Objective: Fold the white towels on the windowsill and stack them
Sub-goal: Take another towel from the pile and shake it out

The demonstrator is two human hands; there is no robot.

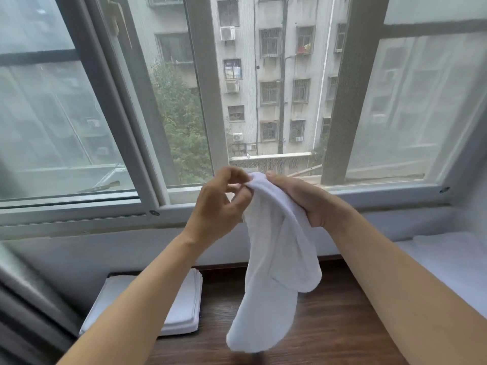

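White towel (276, 248): you hold it aloft over the windowsill (329, 325), right hand (303, 201) gripping, left hand (221, 204) pinching its top edge, apparently seeking corners; folded stack (184, 309) waits lower left.

No text, label, brand, number or sign can be read anywhere in the view.
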